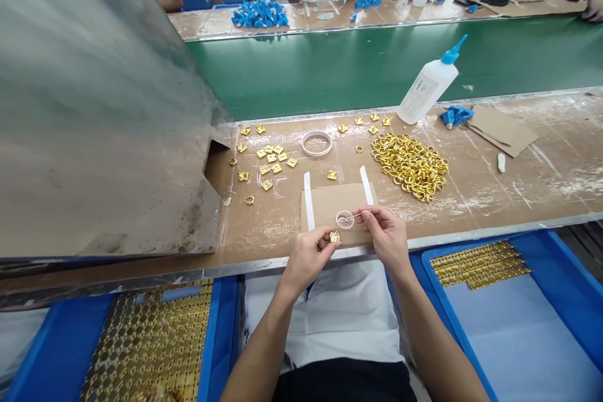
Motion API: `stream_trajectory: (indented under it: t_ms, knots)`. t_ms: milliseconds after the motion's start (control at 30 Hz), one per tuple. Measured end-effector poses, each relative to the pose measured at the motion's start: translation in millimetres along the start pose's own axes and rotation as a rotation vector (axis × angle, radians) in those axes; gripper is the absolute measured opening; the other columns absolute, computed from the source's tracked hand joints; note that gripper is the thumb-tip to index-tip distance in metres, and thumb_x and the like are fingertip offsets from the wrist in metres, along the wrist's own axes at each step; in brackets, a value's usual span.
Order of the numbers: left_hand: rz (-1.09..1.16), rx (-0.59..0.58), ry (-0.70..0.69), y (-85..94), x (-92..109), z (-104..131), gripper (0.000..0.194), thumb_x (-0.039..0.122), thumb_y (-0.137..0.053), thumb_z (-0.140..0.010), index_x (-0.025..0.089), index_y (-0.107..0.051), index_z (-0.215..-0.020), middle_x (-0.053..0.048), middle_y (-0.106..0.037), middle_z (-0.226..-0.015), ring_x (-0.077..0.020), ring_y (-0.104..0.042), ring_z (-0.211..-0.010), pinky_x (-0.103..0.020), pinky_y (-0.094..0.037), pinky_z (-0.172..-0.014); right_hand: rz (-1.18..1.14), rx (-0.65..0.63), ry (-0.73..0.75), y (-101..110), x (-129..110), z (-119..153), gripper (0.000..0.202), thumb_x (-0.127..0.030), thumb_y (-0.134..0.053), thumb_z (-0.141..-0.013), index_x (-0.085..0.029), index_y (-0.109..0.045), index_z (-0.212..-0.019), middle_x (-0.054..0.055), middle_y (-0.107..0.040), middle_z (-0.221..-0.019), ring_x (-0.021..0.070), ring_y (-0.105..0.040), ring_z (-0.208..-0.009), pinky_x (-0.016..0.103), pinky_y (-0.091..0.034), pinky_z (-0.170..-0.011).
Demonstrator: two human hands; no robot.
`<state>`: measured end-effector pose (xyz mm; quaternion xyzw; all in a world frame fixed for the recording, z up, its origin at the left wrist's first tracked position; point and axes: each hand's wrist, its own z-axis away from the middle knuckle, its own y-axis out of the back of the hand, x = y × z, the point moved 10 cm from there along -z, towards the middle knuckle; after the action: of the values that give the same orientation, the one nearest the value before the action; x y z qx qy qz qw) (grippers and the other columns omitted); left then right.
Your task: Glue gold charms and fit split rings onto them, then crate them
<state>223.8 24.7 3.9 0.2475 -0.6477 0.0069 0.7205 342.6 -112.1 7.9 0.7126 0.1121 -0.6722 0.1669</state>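
Observation:
My left hand [306, 257] pinches a small square gold piece [335, 237] near the front edge of the bench. Between the fingertips of my right hand [387, 235] is a thin wooden stick [360, 215], its tip inside a small round clear dish [338, 224]. The dish rests on a cardboard sheet [325, 201] with two white tape strips across its far edge. Farther back lies a roll of tape [303, 144]. Square gold pieces [276, 168] are scattered to the left, and a heap of gold rings [409, 166] lies to the right.
A tilted white bottle [426, 93] with a blue nozzle stands behind the rings. A metal housing [108, 107] blocks the left. Blue trays with gold pieces flank my lap, including the right tray [575, 276]. Beyond the green belt [330, 69], other people sit near blue items [260, 14].

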Motion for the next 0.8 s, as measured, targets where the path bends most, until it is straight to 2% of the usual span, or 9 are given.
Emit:
stream_trajectory:
  t_ms: [200, 467, 600, 800]
  knots:
    - [0.016, -0.015, 0.005, 0.8, -1, 1, 0.020, 0.020, -0.065, -0.083, 0.016, -0.075, -0.101, 0.005, -0.058, -0.057, -0.0104, -0.052, -0.050, -0.020, -0.041, -0.053, -0.010, 0.027, 0.036, 4, -7, 5, 0.032, -0.054, -0.072, -0.083, -0.021, -0.074, -0.082, 0.005, -0.077, -0.073, 0.0191, -0.070, -0.065, 0.029, -0.055, -0.058]
    - [-0.013, -0.021, 0.014, 0.0, -1, 2, 0.020, 0.024, -0.065, -0.085, 0.017, -0.075, -0.100, 0.003, -0.061, -0.058, -0.0115, -0.051, -0.052, -0.022, -0.041, -0.054, 0.156, -0.045, 0.166, -7, -28, 38, 0.018, -0.034, -0.064, -0.094, -0.024, -0.077, -0.088, 0.006, -0.081, -0.086, 0.0216, -0.076, -0.077, 0.033, -0.060, -0.072]
    - [-0.002, -0.019, 0.007, -0.4, 1, 2, 0.018, 0.022, -0.065, -0.085, 0.017, -0.075, -0.098, 0.003, -0.061, -0.060, -0.0118, -0.052, -0.053, -0.022, -0.042, -0.056, 0.245, -0.083, 0.234, -15, -34, 42, 0.017, -0.029, -0.062, -0.094, -0.025, -0.077, -0.089, 0.005, -0.081, -0.088, 0.0229, -0.077, -0.081, 0.034, -0.061, -0.076]
    - [0.019, -0.033, 0.017, -1.3, 0, 2, 0.020, 0.020, -0.065, -0.086, 0.017, -0.075, -0.102, 0.004, -0.059, -0.060, -0.0117, -0.053, -0.055, -0.021, -0.042, -0.057, 0.284, -0.104, 0.299, -20, -40, 42, 0.016, -0.022, -0.061, -0.095, -0.026, -0.076, -0.090, 0.002, -0.081, -0.086, 0.0203, -0.077, -0.080, 0.029, -0.061, -0.073]
